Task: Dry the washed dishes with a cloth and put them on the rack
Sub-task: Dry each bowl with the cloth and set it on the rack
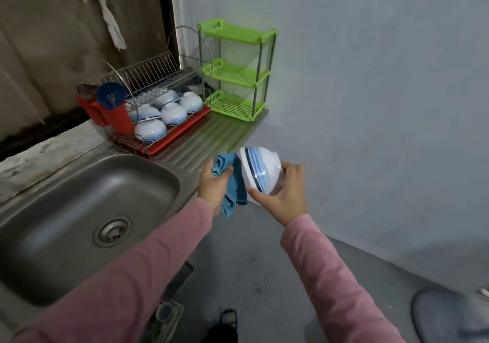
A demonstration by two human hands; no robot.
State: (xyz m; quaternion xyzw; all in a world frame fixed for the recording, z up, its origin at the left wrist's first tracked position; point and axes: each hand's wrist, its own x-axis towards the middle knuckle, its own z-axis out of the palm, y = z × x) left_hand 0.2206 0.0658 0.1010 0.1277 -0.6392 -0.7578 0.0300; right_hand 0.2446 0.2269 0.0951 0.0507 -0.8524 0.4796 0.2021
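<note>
Arms reach forward: right hand (284, 197) grips tilted bowl (260, 169) from behind, fingers curled round it; left hand (213, 186) clutches bunched blue cloth (232, 181) touching the rim.

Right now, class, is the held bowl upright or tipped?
Tipped. The bowl lies on its side in the right hand, its rim turned toward the cloth held in the left hand.
</note>
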